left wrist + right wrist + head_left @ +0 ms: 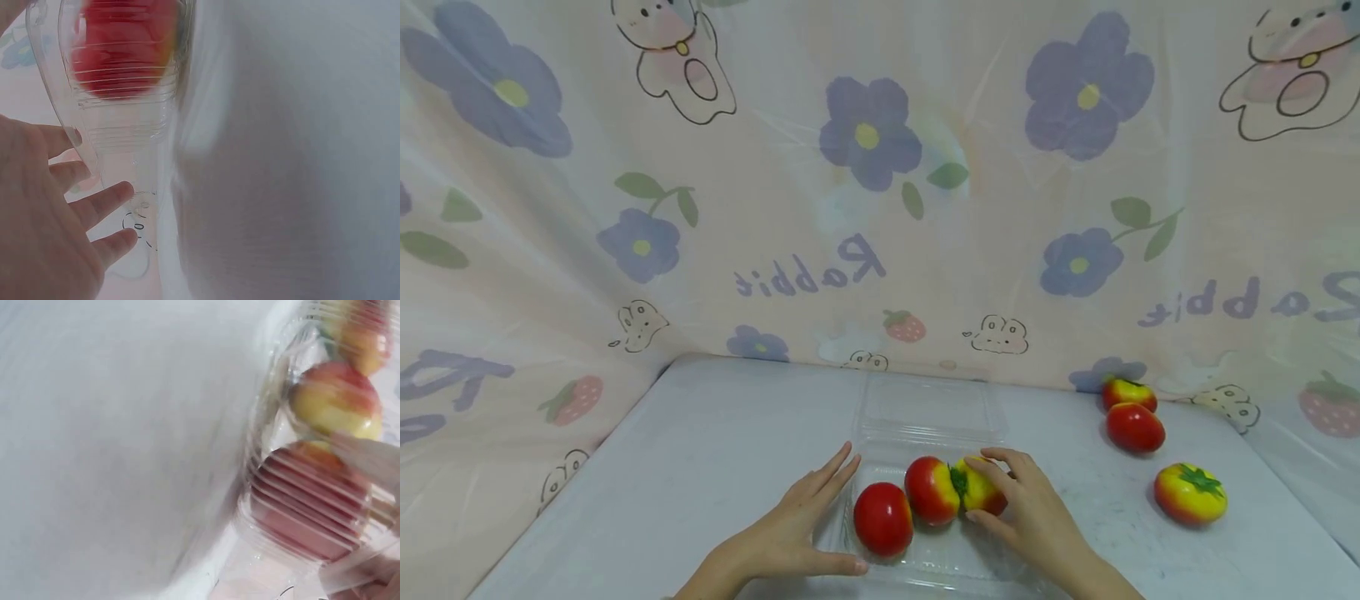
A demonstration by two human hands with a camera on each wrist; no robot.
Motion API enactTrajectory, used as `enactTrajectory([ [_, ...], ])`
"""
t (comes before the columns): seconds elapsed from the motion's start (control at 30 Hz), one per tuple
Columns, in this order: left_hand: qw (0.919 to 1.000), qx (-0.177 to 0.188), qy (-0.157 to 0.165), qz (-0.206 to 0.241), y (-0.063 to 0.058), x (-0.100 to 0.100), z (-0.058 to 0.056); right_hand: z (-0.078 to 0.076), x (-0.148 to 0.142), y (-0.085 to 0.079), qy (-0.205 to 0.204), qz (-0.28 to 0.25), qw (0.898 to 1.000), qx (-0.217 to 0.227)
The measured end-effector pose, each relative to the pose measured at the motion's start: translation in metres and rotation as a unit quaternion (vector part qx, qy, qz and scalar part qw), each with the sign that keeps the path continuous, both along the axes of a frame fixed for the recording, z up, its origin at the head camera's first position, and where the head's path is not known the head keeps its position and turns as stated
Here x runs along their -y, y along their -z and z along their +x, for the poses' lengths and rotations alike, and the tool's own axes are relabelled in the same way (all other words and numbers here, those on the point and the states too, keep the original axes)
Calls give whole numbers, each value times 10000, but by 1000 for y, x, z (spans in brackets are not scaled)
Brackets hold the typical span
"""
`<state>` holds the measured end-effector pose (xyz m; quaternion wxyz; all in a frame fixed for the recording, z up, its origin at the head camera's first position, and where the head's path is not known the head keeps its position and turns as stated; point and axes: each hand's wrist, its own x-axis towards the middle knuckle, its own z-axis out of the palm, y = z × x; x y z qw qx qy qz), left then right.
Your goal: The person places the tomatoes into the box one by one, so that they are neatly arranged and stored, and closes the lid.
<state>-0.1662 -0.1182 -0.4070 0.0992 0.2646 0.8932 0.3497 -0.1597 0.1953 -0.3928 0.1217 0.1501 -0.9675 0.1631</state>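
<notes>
A clear plastic clamshell box (pixel 940 550) lies with its lid (pixel 925 407) folded back. Three glossy red-and-yellow tomatoes are inside: a red one (pixel 883 521) at left, another (pixel 931 496) in the middle, and a yellower one (pixel 983 487) at right. My right hand (pixel 1037 517) grips the right tomato, thumb on the near side and fingers over the far side. Through the ridged wall, the right wrist view shows this tomato (pixel 306 506) blurred. My left hand (pixel 790 525), fingers spread, is at the box's left side; its fingertips overlap the clear rim in the left wrist view.
On the white table (pixel 715 442), three more tomatoes are at the right: a green-topped one (pixel 1191 494) nearer me, a red one (pixel 1136 428) farther back, and one (pixel 1129 393) behind it near the curtain. The patterned curtain (pixel 955 275) borders the table's back and sides.
</notes>
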Motion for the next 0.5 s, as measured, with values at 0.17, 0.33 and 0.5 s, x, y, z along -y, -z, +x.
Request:
enactTrajectory([
  [0.17,9999,97,-53,69,-1,-1,1,1,-1,-2,114,-282,9990,314],
  [0.33,9999,41,-17,99,-1,-1,2,3,-7,-3,124,-749,9963,393],
  [0.5,10000,23,-16,64,0,0,1,6,-15,-4,168,-952,9951,206],
])
